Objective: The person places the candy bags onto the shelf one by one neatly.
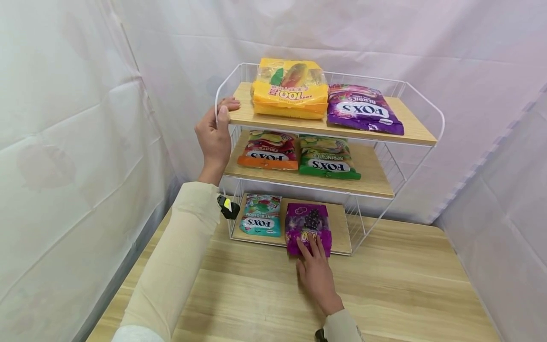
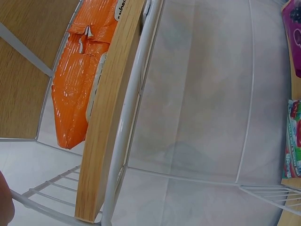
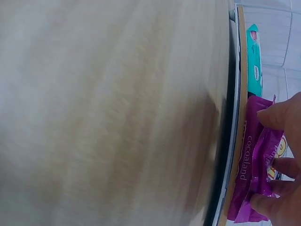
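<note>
My left hand (image 1: 215,137) grips the front left corner of a white wire rack (image 1: 442,116) with wooden shelves, at its top shelf. My right hand (image 1: 317,275) rests with fairly straight, spread fingers on the front of a purple grape candy bag (image 1: 302,218) on the bottom shelf. In the right wrist view, its fingertips (image 3: 263,202) touch the bag's front seam, marked "cocoaland". Left of that bag lies a teal Fox's Mint Blossom bag (image 1: 260,216), a small gap between them.
On the top shelf are a yellow mango candy bag (image 1: 290,92) and a purple Fox's Berries bag (image 1: 363,109). The middle shelf holds an orange-red Fox's Fruits bag (image 1: 270,151) and a green Spring Tea bag (image 1: 328,156). White sheeting (image 1: 85,118) surrounds the wooden table (image 1: 406,280).
</note>
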A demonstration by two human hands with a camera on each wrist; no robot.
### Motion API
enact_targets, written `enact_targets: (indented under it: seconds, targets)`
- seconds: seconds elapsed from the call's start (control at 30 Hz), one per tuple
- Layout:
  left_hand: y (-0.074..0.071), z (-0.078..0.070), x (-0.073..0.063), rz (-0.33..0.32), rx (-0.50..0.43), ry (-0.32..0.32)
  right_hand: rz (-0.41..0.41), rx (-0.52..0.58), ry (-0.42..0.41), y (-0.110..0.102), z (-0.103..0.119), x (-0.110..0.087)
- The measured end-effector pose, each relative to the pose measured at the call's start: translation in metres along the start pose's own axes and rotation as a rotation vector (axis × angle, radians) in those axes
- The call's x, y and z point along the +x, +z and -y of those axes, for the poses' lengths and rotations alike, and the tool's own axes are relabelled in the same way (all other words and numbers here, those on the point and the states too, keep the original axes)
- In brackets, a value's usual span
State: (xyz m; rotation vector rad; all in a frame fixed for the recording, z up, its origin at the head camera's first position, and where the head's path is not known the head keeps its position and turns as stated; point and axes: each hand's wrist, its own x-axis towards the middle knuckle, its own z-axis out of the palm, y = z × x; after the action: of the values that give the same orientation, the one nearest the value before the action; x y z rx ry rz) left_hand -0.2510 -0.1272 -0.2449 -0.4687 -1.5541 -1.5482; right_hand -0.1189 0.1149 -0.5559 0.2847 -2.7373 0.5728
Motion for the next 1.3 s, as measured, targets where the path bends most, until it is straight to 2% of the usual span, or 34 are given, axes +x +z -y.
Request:
enact_targets:
  seconds: [0.3, 0.6, 0.77, 0.9, 1.0, 1.2, 1.3]
  targets:
    - [-0.002, 0.000, 0.000, -0.004, 0.005, -0.001, 0.001, -0.028, -0.037, -0.001, 0.007, 0.000]
    - [-0.003, 0.001, 0.000, 0.005, 0.018, -0.004, 0.124, -0.129, 0.011, -0.002, 0.021, -0.020]
    - [-0.002, 0.001, 0.000, 0.002, 0.019, -0.003, 0.097, -0.169, 0.054, 0.004, 0.023, -0.025]
    - [-0.002, 0.002, 0.001, -0.003, 0.014, 0.004, 0.065, -0.165, 0.043, 0.009, 0.021, -0.025]
    - [-0.002, 0.003, 0.002, -0.001, 0.008, 0.031, 0.072, -0.167, 0.024, 0.010, 0.018, -0.021]
    - [0.000, 0.003, 0.001, 0.007, -0.004, 0.013, 0.090, -0.169, 0.011, 0.008, 0.014, -0.013]
    - [-0.001, 0.003, 0.001, 0.007, 0.008, 0.027, 0.099, -0.168, 0.006, 0.008, 0.013, -0.010]
